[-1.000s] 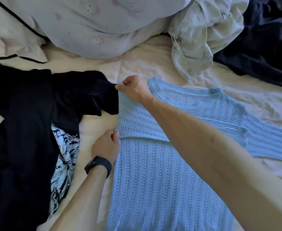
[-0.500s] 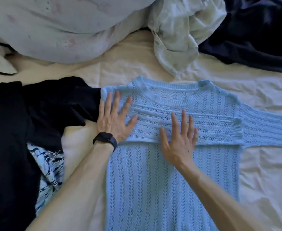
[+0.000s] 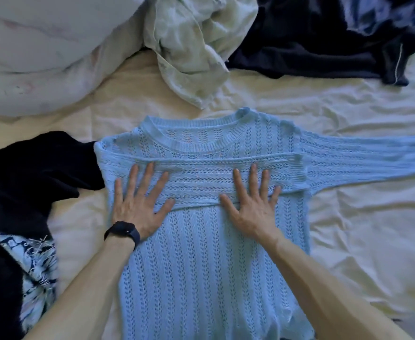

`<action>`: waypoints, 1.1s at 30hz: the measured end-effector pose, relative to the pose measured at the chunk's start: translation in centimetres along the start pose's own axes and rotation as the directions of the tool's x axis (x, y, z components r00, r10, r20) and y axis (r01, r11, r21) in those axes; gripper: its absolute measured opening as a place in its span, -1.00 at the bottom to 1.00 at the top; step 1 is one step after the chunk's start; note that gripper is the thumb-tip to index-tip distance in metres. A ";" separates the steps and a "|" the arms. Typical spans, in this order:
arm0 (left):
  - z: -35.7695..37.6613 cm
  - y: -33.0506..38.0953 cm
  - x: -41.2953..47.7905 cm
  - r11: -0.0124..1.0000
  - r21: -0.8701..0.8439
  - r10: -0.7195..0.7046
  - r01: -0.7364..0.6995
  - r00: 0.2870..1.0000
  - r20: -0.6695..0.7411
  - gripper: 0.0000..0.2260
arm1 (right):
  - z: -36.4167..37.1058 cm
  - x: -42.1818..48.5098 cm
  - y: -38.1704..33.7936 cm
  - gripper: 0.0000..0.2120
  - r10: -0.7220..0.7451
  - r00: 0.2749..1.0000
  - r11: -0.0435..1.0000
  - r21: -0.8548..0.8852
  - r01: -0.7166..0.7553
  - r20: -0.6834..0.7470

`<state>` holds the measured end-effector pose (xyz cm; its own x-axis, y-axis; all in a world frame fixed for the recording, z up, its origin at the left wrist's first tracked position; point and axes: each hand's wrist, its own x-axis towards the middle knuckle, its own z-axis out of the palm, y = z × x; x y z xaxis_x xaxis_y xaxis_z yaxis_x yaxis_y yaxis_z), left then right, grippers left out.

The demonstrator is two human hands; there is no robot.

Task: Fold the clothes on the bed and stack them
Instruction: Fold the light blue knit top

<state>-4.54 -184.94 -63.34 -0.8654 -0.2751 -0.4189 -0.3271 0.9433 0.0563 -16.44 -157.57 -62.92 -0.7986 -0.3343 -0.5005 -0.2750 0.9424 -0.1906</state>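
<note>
Light blue knit sweater [image 3: 201, 278]: flat on the cream bed sheet [image 3: 361, 241], directly under both hands, neckline beyond the fingertips
Folded sleeve [image 3: 201, 182]: laid across the chest, under the fingers of both hands
Other sleeve [image 3: 363, 163]: stretched out past the right hand
Left hand [image 3: 137, 207], black watch [image 3: 123, 232] at the wrist: flat, fingers spread, gripping nothing
Right hand [image 3: 253, 209]: likewise flat and spread
Black garment [image 3: 29, 173], patterned cloth [image 3: 37, 271]: outside the left hand
Pale crumpled garment [image 3: 194, 45], dark navy garment [image 3: 312, 40]: well beyond the fingertips

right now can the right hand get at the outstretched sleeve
Probably yes: the right hand lies flat on the sweater, close beside that sleeve, which lies spread on the sheet with nothing over it.
</note>
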 end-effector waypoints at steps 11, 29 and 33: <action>-1.3 17.4 -0.1 0.973 -0.167 -0.143 0.157 0.985 0.093 -0.43 | -4.8 -4.1 18.1 -0.36 0.176 0.980 0.977 0.142 -0.161 -0.097; -2.6 61.1 10.4 0.971 -0.055 0.238 -0.232 0.962 0.132 -0.36 | -15.2 -0.2 54.7 -0.35 0.457 0.842 0.866 0.361 -0.347 -0.287; -3.3 64.8 12.5 0.945 -0.019 0.327 -0.327 0.937 0.124 -0.36 | -18.5 3.9 56.8 -0.33 0.711 0.703 0.383 0.841 -0.381 -0.005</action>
<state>-37.78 -127.81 -61.93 -0.8705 0.0739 -0.4866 -0.0329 0.9777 0.2073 -45.09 -105.13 -60.07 -0.7597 0.4355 -0.4829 0.6496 0.4760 -0.5928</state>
